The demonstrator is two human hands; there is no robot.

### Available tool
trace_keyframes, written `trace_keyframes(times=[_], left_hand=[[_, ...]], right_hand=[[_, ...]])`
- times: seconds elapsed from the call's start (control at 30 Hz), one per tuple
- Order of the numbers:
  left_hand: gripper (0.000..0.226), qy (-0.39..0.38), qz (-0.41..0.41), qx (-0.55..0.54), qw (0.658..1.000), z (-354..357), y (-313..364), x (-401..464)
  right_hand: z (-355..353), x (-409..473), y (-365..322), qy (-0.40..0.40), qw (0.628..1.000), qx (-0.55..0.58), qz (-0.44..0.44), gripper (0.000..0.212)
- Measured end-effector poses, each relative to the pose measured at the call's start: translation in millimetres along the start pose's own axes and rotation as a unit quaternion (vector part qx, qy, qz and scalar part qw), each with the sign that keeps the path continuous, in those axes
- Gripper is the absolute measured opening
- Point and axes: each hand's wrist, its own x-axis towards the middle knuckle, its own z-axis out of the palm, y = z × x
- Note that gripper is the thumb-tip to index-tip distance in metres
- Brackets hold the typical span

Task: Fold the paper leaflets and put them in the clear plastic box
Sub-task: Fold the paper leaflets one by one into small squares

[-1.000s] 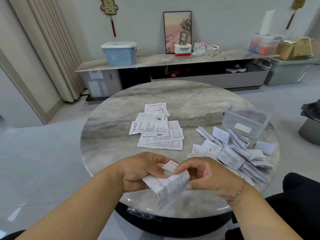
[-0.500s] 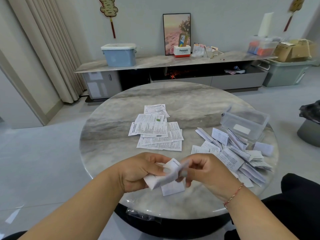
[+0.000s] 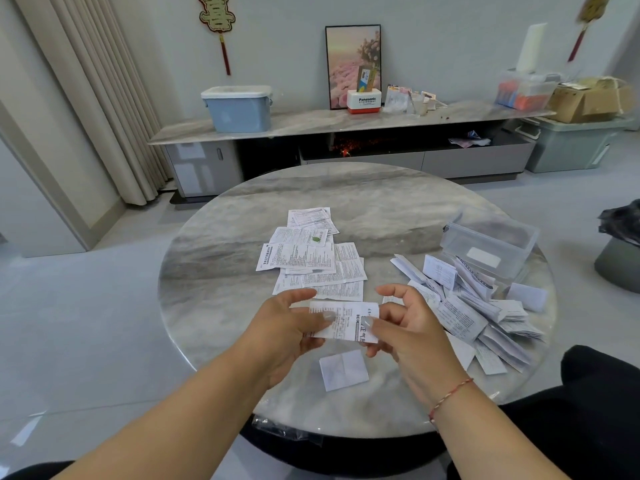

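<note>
The white printed paper leaflet (image 3: 343, 321), already folded down to a narrow strip, is hanging in the air just above the near edge of the round grey marble worktop (image 3: 221, 271), pinched at both ends. The left hand (image 3: 287, 327) is gripping its left end, thumb on top and curled fingers underneath; the right hand (image 3: 401, 327) is pinching its right end in the same way, forefinger lifted clear. Neither grip is loose: both are closing on the paper, with only the spare fingers spread.

The strip's long axis is running left to right between the 2 hands, roughly level. The clear plastic box (image 3: 488, 244) is lying forward and to the right of the grip, well apart from it, so the right hand is the nearer one and, by my judgement, the one best placed to carry the strip over.

Between the grip and the box a loose heap of folded white leaflets (image 3: 485, 306) is spreading over the worktop, touching the box's near wall. Straight ahead, a flat stack of unfolded printed leaflets (image 3: 311, 261) is waiting. Just below the hands, 1 small creased white sheet (image 3: 343, 370) is lying on the worktop.
</note>
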Motion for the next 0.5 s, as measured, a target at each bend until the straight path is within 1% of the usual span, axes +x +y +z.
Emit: trace_keyframes(times=[0.07, 0.2, 0.27, 0.3, 0.4, 0.43, 0.5], left_hand=[[0.047, -0.005, 0.018, 0.016, 1.000, -3.1, 1.6, 0.9], [0.039, -0.018, 0.052, 0.066, 0.996, -1.3, -1.8, -0.8], [0.035, -0.021, 0.059, 0.084, 0.995, 0.1, -4.4, -1.9], [0.033, -0.022, 0.054, 0.076, 0.995, 0.5, -5.6, -1.8], [0.025, -0.036, -0.008, -0.011, 0.999, 3.0, -9.5, -0.8], [0.024, -0.038, -0.034, -0.025, 0.998, 4.0, -11.3, -1.1], [0.018, -0.052, -0.072, -0.012, 0.996, 6.0, -14.5, -3.8]], right_hand=[[-4.8, 1.9, -1.2, -0.007, 1.000, -0.008, -0.001, 0.039], [-8.2, 4.3, 1.4, -0.032, 0.997, -0.070, -0.006, 0.045], [-6.9, 3.1, 2.9, -0.057, 0.994, -0.097, -0.009, 0.045], [-6.0, 2.5, 3.6, -0.068, 0.991, -0.111, -0.014, 0.045], [-5.6, 1.8, 4.2, -0.090, 0.989, -0.117, -0.025, 0.046], [-5.9, 1.5, 3.7, -0.099, 0.988, -0.115, -0.029, 0.046], [-5.1, 0.2, 3.5, -0.124, 0.983, -0.130, -0.037, 0.042]])
